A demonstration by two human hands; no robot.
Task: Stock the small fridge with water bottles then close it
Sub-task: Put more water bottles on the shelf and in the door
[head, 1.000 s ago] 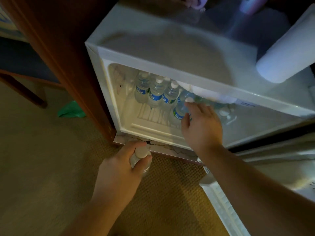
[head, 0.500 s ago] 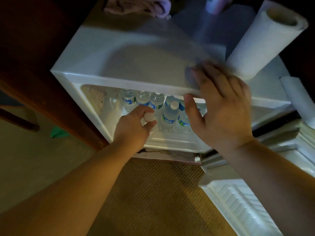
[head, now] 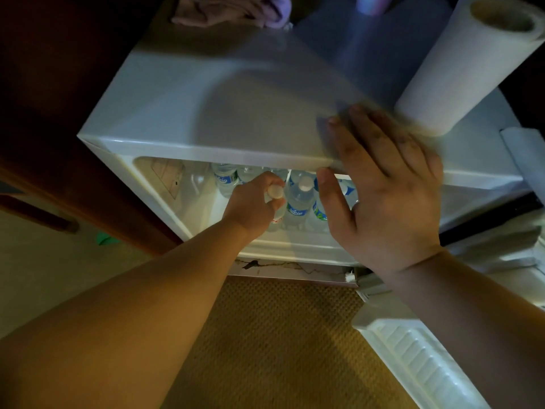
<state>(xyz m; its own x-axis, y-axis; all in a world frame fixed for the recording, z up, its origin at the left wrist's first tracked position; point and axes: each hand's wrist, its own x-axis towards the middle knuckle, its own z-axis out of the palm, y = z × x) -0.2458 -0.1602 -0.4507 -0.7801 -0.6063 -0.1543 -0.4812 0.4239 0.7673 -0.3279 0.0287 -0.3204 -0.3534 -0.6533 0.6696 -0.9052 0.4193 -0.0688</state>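
A small white fridge (head: 182, 113) stands open, seen from above, with its door (head: 424, 358) swung out to the lower right so the ribbed inner liner faces up. The left hand (head: 250, 206) reaches into the lit compartment with its grip clamped on a water bottle (head: 275, 199); fingers and thumb curl round the neck just under the white cap, and the bottle sits upright at the front of the shelf. Just beside it to the right stands another bottle with a white cap and blue label (head: 299, 202), and more blue-labelled bottles (head: 225, 178) stand in a row behind, partly hidden by the fridge's top edge and by the hands. The right hand (head: 383, 196) lies flat over the front right corner of the fridge top, its fingers straight and spread on the white panel and its thumb hanging down in front of the opening; its grip is apart and holds nothing. The outer fingers are blurred where they come close to a roll of paper towel (head: 472, 63) standing tilted on the top at the right. At the back of the top lies a crumpled pinkish cloth (head: 230, 10). A dark wooden cabinet side (head: 59, 113) stands against the fridge on the left. Below, a woven tan mat (head: 280, 343) covers the floor in front of the fridge.
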